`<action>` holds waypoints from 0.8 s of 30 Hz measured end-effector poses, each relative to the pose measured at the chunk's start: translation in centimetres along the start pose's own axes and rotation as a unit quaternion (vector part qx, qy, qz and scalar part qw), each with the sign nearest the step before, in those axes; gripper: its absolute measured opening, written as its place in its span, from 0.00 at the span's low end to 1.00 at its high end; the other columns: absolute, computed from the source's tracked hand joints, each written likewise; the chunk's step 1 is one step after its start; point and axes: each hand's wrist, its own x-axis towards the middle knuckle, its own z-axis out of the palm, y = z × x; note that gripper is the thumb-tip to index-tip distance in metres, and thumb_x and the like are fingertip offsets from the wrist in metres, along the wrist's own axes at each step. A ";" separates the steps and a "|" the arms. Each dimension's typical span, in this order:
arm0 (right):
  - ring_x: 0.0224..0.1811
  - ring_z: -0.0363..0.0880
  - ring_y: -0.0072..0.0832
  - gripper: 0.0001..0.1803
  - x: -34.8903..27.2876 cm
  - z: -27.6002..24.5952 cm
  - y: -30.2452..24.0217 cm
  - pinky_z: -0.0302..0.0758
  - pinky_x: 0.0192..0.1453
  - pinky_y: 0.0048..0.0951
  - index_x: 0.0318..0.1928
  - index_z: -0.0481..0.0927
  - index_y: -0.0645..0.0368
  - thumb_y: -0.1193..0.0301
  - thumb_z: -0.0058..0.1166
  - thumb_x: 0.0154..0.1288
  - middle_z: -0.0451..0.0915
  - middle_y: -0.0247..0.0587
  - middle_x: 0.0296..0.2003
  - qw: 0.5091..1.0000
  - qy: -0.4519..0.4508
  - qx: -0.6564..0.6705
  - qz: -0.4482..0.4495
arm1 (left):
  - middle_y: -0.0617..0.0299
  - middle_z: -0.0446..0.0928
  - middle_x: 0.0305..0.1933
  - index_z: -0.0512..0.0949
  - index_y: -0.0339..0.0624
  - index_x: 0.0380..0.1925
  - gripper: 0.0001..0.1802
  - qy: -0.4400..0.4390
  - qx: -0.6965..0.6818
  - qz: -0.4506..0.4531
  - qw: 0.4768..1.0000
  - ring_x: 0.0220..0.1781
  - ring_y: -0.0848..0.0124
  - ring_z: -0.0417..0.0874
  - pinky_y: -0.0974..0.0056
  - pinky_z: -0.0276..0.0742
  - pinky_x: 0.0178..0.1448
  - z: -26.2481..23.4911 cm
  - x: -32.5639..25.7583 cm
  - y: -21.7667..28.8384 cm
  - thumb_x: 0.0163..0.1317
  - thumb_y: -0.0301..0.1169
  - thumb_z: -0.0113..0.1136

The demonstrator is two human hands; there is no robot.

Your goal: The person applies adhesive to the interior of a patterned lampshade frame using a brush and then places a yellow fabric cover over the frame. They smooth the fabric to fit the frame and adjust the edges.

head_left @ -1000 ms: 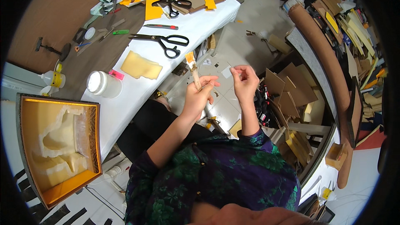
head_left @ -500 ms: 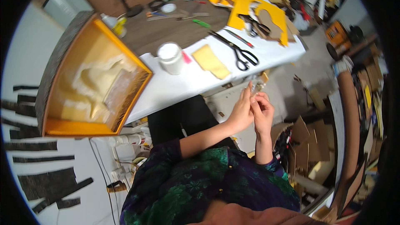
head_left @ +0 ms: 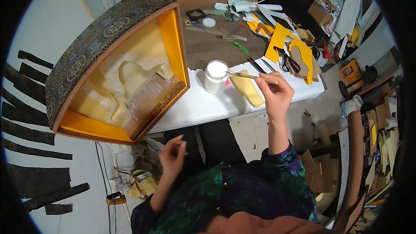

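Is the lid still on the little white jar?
No, the white jar stands open, and the brush in the right hand reaches its mouth.

A small white glue jar (head_left: 216, 76) with its mouth open stands on the white counter (head_left: 203, 106), just left of the right hand (head_left: 275, 93). Well to the left of that hand, and above the left hand (head_left: 173, 157), a large box (head_left: 115, 67) lies on its side, covered in dark patterned brocade and lined in bright yellow. Far beyond the right hand, at the upper right, sits a plain brown cardboard box (head_left: 320, 14).
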 end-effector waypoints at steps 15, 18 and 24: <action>0.24 0.77 0.13 0.06 0.8 6.8 3.2 0.73 0.28 0.17 0.37 0.80 0.64 0.74 0.62 0.68 0.81 0.30 0.24 0.996 -0.036 -0.074 0.029 | 0.62 0.82 0.38 0.80 0.35 0.49 0.11 0.227 -0.024 0.001 0.974 0.31 0.78 0.81 0.73 0.77 0.37 -8.0 -2.8 -2.0 0.70 0.26 0.60; 0.21 0.73 0.16 0.05 0.6 6.1 3.1 0.71 0.26 0.19 0.38 0.78 0.62 0.73 0.57 0.73 0.77 0.33 0.23 0.993 0.056 0.059 0.082 | 0.63 0.81 0.35 0.79 0.35 0.49 0.11 0.233 -0.037 0.015 0.972 0.31 0.79 0.80 0.74 0.77 0.37 -7.8 -2.4 -1.3 0.70 0.27 0.61; 0.20 0.71 0.19 0.09 0.1 5.0 5.1 0.73 0.26 0.21 0.35 0.75 0.59 0.70 0.53 0.75 0.76 0.35 0.22 0.943 0.121 0.233 0.202 | 0.63 0.81 0.34 0.79 0.35 0.48 0.10 0.244 -0.040 0.040 0.968 0.30 0.79 0.80 0.74 0.77 0.36 -7.4 -2.2 -0.7 0.69 0.26 0.61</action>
